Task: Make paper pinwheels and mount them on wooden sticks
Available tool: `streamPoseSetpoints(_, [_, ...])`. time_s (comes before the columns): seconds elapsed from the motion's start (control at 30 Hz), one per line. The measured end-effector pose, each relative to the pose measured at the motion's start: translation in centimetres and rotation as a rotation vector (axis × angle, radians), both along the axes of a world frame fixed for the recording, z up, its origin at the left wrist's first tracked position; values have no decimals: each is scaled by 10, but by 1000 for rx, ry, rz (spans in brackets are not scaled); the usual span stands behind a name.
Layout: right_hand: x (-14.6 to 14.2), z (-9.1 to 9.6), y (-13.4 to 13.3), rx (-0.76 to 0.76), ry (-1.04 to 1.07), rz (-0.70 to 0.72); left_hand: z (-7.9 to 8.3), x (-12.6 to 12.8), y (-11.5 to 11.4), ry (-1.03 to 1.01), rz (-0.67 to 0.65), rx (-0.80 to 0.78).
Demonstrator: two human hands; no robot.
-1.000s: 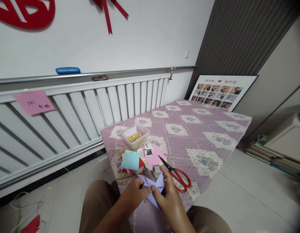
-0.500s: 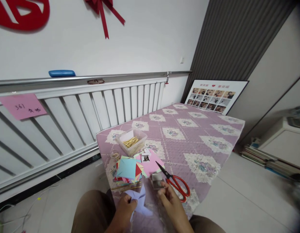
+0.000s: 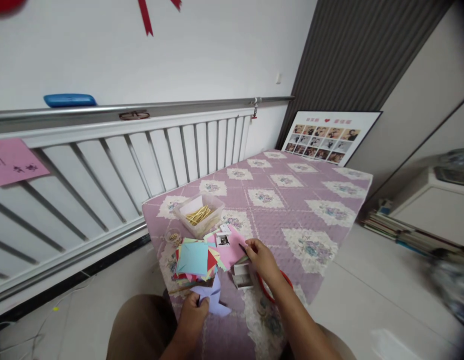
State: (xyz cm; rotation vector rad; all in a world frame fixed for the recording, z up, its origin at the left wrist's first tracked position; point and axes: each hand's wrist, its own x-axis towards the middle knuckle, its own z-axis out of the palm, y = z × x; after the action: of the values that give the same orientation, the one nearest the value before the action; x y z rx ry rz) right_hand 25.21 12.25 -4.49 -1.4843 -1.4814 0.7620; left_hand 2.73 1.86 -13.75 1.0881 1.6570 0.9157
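Observation:
My left hand (image 3: 193, 314) is closed on a folded lilac paper piece (image 3: 213, 299) near the front edge of the purple quilted table (image 3: 292, 210). My right hand (image 3: 264, 260) reaches over the red-handled scissors (image 3: 274, 287), its fingers curled at the edge of a pink sheet (image 3: 232, 248); what it grips, if anything, I cannot make out. A stack of coloured paper squares (image 3: 194, 257) lies just left of the pink sheet. A small white box (image 3: 242, 276) sits below my right hand.
A clear plastic tub of yellow sticks (image 3: 198, 215) stands behind the papers. A white slatted radiator cover (image 3: 104, 165) runs along the left wall, with a blue case (image 3: 69, 100) on its ledge. A photo board (image 3: 325, 137) leans at the far end. Books (image 3: 397, 232) are stacked on the floor at right.
My hands have parted: the left keeps the lilac paper near the table edge, while the right has let go of it and moved forward over the scissors to the pink sheet.

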Motion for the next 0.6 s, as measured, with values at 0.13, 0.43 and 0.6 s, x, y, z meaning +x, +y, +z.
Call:
streamPoseSetpoints(0.13, [12, -9, -24, -32, -14, -10, 0, -1, 0, 26, -22, 3])
streamPoseSetpoints(0.43, [7, -11, -19, -72, -149, 97, 12, 5, -3, 70, -36, 70])
streamPoseSetpoints(0.6, [10, -22, -23, -98, -223, 143, 4, 5, -2, 91, -34, 51])
